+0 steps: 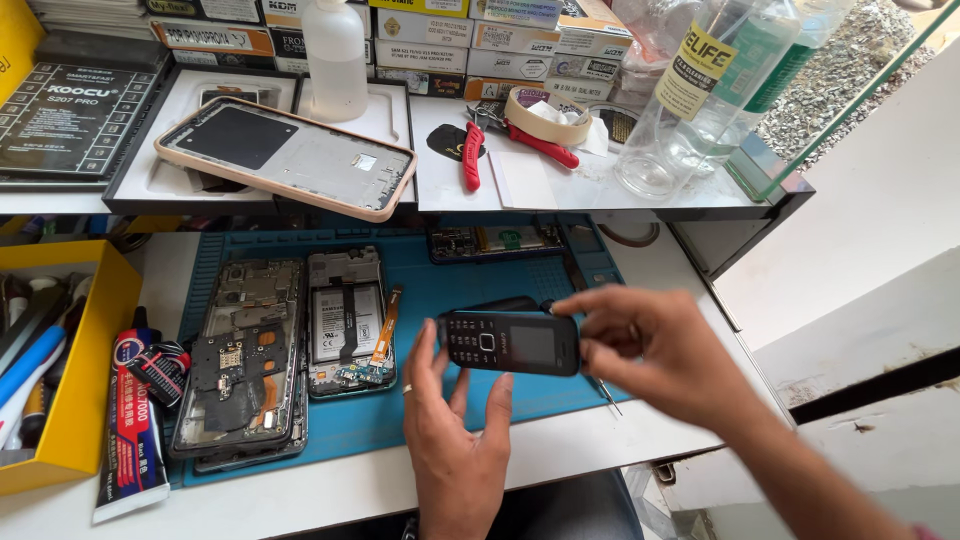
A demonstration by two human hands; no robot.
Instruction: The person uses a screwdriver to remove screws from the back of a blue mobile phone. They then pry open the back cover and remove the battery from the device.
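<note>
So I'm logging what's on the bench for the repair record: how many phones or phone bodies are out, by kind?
Keypad phone, held in both the left hand and right hand: 1
Opened smartphones on the blue mat: 2, one at left, one beside it
Phone frame in a tan case on the shelf: 1
Total: 4

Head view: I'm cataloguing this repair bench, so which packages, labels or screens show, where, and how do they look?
Keypad phone: black bar, dark blank screen, held by left hand and right hand.
Stacked boxes: top centre, flat, white and yellow.
Clear bottle: top right, yellow label.
Glue tube: lower left, white, red and blue.
Black mat: top left, white print.
</note>
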